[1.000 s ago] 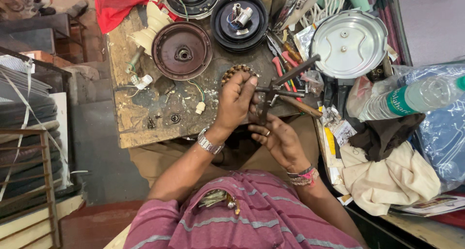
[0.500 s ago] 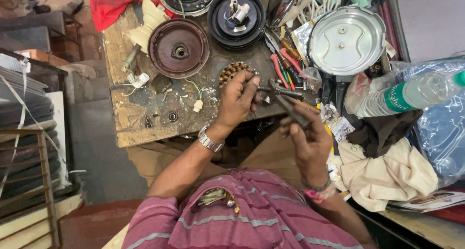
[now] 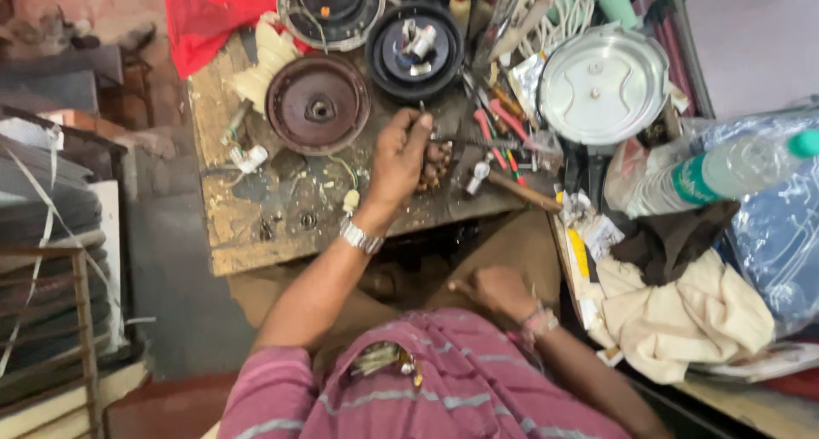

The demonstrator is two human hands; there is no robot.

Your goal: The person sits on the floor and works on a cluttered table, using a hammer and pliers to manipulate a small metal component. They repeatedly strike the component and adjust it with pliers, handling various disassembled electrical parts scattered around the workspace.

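Observation:
My left hand (image 3: 399, 159), with a metal watch on the wrist, is closed around a small brown wound part (image 3: 435, 164) on the worn wooden bench (image 3: 256, 226). The thumb and forefinger pinch at its top. A wooden tool handle (image 3: 522, 191) lies just right of that part. My right hand (image 3: 497, 290) is down in my lap, away from the bench, with the fingers curled under. What it holds, if anything, is hidden.
A brown round disc (image 3: 319, 105) and a black round housing (image 3: 415, 51) sit behind the left hand. Red-handled tools (image 3: 499, 127), a silver lid (image 3: 604, 85), a plastic bottle (image 3: 725, 170) and a cream cloth (image 3: 682, 311) crowd the right side.
My right hand has dropped from the bench, where it held a long tool, down to my lap. My left hand stays on the brown part.

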